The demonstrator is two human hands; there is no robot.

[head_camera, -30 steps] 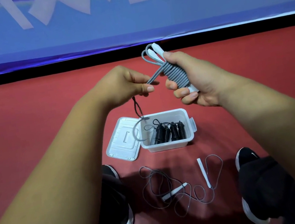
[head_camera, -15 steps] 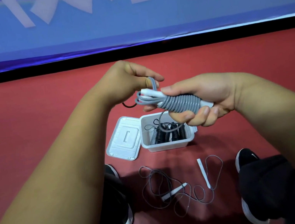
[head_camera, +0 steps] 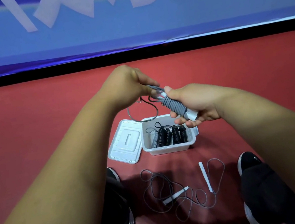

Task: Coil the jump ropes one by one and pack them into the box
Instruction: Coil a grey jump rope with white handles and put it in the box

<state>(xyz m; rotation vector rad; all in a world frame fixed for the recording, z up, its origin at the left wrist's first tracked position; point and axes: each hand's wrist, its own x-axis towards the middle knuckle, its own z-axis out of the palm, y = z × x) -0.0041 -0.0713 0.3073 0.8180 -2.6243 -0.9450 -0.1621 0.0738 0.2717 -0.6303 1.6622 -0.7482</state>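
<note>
Head view: the grey jump rope wound tightly round its white plastic handles (head_camera: 176, 106) sits just above picture centre, held in the air over the box. The right hand (head_camera: 197, 103) grips this bundle, fingers curled round the coils and thumb on the upper end. At its 10 o'clock the left hand (head_camera: 128, 85) pinches the rope's free end, and a slack loop (head_camera: 145, 119) hangs beneath. At 6 o'clock from the bundle stands the open white translucent plastic box (head_camera: 169, 148), with several coiled black ropes (head_camera: 175, 134) side by side inside. Its white lid (head_camera: 126, 141) lies touching the box at 9 o'clock. At 6 o'clock from the box, an uncoiled grey rope with white handles (head_camera: 176, 195) sprawls on the red floor (head_camera: 29, 131), between two black shoes (head_camera: 248, 162).
</note>
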